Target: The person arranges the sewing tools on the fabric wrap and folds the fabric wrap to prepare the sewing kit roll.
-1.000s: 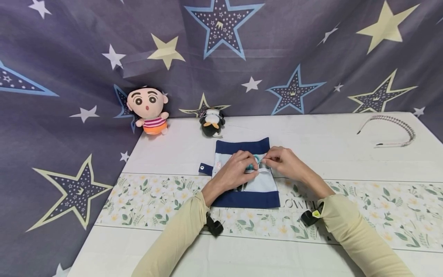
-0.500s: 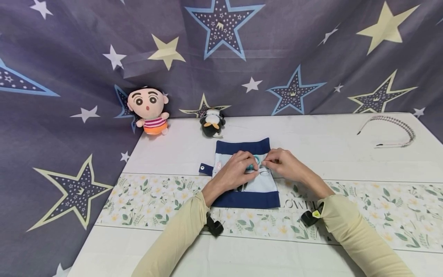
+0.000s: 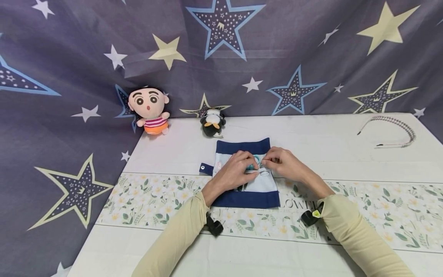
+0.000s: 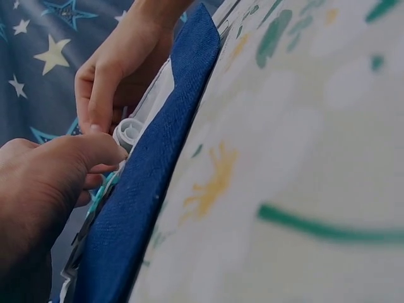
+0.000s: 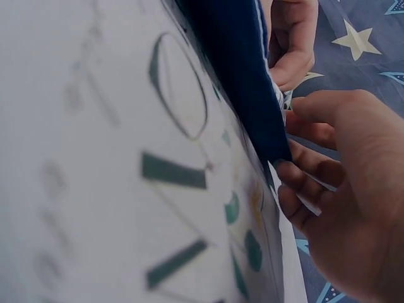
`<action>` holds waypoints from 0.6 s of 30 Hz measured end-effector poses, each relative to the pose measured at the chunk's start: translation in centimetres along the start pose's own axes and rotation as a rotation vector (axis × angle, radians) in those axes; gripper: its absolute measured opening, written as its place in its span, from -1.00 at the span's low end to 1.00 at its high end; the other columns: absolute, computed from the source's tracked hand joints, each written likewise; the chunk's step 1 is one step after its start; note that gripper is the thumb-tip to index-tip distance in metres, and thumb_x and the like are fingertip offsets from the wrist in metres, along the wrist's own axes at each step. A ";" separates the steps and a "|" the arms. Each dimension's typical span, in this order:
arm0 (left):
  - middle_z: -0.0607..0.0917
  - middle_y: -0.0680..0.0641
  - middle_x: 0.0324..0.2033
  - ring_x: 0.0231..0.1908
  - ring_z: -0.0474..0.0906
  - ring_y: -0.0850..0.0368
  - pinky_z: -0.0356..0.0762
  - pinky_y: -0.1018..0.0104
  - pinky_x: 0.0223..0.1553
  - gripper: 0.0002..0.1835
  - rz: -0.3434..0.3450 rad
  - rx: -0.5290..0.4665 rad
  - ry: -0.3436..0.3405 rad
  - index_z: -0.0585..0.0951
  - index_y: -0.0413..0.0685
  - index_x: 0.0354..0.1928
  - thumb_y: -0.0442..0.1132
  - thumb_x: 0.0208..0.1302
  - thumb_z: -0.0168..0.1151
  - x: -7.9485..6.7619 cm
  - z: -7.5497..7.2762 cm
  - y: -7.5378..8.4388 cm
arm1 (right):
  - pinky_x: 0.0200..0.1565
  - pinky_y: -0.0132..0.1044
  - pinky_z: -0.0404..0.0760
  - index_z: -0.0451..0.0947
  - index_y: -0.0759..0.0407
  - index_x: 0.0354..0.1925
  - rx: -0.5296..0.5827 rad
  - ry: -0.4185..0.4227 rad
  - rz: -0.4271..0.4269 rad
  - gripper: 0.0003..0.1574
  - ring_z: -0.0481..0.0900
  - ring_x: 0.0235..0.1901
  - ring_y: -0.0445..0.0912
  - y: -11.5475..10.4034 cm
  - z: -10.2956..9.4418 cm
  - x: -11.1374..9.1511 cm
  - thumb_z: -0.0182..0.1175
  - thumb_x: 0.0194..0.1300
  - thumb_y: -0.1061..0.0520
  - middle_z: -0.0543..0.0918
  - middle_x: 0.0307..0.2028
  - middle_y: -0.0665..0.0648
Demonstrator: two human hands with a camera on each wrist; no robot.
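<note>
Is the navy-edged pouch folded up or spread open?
The pouch is spread open: in the head view, both navy bands and its pale middle show, with the snap tab out at one side.

Passage over the middle of the cloth organizer (image 3: 245, 201) is blocked by the left hand (image 3: 236, 168), and its right edge is crowded by the right hand (image 3: 285, 161). Only a narrow gap is left between the two, taken up by a white roll (image 4: 129, 131). Beyond the far edge, the way is obstructed by the penguin plush (image 3: 212, 124). Broad room is offered by the tabletop (image 3: 322, 144) toward the headband (image 3: 412, 132). From the near side, a lane is left between the sleeves (image 3: 173, 240), narrowed by black wrist cameras (image 3: 215, 228).
</note>
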State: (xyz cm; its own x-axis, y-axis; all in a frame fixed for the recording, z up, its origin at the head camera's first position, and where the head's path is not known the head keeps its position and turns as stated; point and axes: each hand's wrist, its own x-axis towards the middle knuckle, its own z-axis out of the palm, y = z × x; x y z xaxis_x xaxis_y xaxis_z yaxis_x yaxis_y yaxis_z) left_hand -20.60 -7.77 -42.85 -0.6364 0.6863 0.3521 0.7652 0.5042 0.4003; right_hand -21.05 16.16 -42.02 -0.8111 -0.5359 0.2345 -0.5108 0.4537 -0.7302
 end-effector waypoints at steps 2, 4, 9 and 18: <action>0.64 -0.03 -0.03 0.00 0.50 0.01 0.42 0.12 0.12 -0.89 -0.001 0.005 0.003 0.75 -0.01 -0.13 -0.18 0.40 0.38 -0.2 -0.3 0.1 | -0.33 -0.25 0.49 0.77 0.25 -0.16 0.009 0.024 0.004 -0.81 0.48 -0.38 -0.08 0.0 -0.1 0.0 0.20 0.51 0.28 0.62 -0.25 0.07; 0.64 -0.04 -0.03 0.00 0.50 0.01 0.43 0.11 0.12 -0.87 -0.001 0.011 0.012 0.75 -0.03 -0.11 -0.17 0.39 0.39 -0.7 -0.8 0.2 | -0.32 -0.25 0.49 0.77 0.24 -0.16 0.013 0.049 0.003 -0.80 0.48 -0.37 -0.08 0.0 -0.1 0.0 0.19 0.52 0.27 0.61 -0.24 0.08; 0.63 -0.02 -0.04 0.04 0.49 0.01 0.42 0.07 0.15 -0.84 -0.029 0.022 0.030 0.74 -0.03 -0.10 -0.14 0.39 0.40 -2.6 -2.5 0.7 | -0.26 -0.24 0.50 0.77 0.25 -0.14 0.010 0.126 0.019 -0.80 0.49 -0.32 -0.06 0.2 -0.5 0.3 0.21 0.51 0.25 0.63 -0.20 0.12; 0.64 0.05 -0.02 0.09 0.49 0.05 0.42 0.03 0.17 -0.75 -0.152 0.080 0.024 0.73 0.04 -0.09 -0.01 0.32 0.46 -8.1 -5.0 1.9 | -0.25 -0.32 0.46 0.70 0.33 -0.02 0.016 0.266 0.150 -0.77 0.51 -0.29 0.01 1.3 -1.3 1.2 0.22 0.53 0.19 0.63 -0.19 0.20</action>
State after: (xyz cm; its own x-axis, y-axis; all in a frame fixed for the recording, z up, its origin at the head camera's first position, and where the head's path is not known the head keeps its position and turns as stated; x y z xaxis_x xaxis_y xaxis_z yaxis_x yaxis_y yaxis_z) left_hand -14.47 -15.03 -40.73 -0.7470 0.5865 0.3130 0.6644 0.6421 0.3825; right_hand -23.01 17.02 -41.86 -0.9246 -0.2570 0.2813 -0.3764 0.5011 -0.7792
